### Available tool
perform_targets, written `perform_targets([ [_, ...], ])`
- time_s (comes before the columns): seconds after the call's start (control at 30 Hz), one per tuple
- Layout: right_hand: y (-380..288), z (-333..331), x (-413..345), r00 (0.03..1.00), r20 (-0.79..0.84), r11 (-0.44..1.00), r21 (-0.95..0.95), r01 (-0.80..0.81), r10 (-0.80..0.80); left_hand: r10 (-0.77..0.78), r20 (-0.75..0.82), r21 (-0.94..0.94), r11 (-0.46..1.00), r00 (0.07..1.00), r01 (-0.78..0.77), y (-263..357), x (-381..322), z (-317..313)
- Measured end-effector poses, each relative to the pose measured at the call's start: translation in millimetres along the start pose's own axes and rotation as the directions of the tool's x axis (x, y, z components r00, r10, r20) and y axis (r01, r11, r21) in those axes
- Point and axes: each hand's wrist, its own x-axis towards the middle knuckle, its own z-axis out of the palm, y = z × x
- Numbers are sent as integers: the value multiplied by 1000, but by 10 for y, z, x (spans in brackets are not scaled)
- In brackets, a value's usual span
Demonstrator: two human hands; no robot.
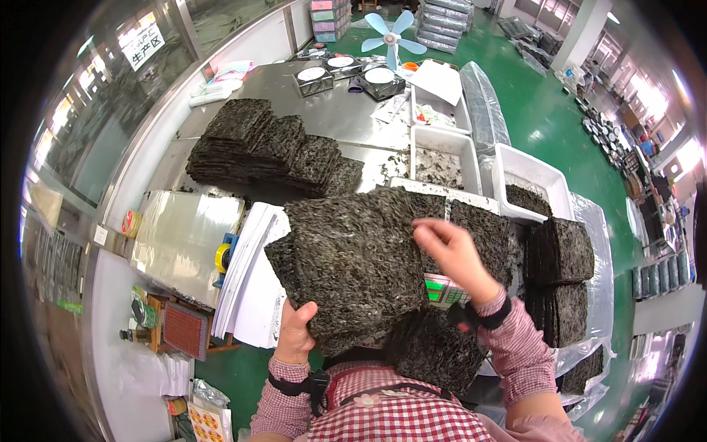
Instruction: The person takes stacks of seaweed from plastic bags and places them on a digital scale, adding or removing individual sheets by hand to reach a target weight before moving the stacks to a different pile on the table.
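A thick, uneven batch of dried seaweed sheets [359, 254] is held up in front of my chest. My left hand [296, 331] grips its lower left corner, thumb on top. Beside the upper right edge is my right hand [450, 254], its fingertips bunched; whether they pinch a sheet is unclear. Under that wrist, a scale's lit green display [434, 290] shows partly. More seaweed [480, 232] lies behind the right hand. Another pile [442, 348] sits close to my apron, partly covered by the held sheets.
Stepped seaweed stacks [270, 149] stand on the steel table [342, 110] at back left. White paper [254, 298] and a tape dispenser [223, 258] lie left. White bins [442, 160] line the right, near further stacks [560, 251]. A blue-bladed fan [391, 40] stands at the back.
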Motion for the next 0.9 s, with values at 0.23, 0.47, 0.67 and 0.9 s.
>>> perform_targets([
  [0.23, 457, 3, -94, 954, -140, 901, 388, -193, 265, 8, -120, 93, 996, 993, 3, 60, 52, -211],
  [0.47, 1356, -275, 410, 927, -363, 913, -344, -222, 88, 167, -137, 173, 975, 976, -142, 305, 110, -649],
  [0.67, 539, 142, 138, 928, -210, 765, -635, 111, -309, 88, -181, 92, 993, 980, -73, 354, -5, -176],
  [0.9, -606, 871, -551, 939, 157, 867, -360, 344, -307, 220, 190, 286, 920, 957, -268, 87, -48, 347],
])
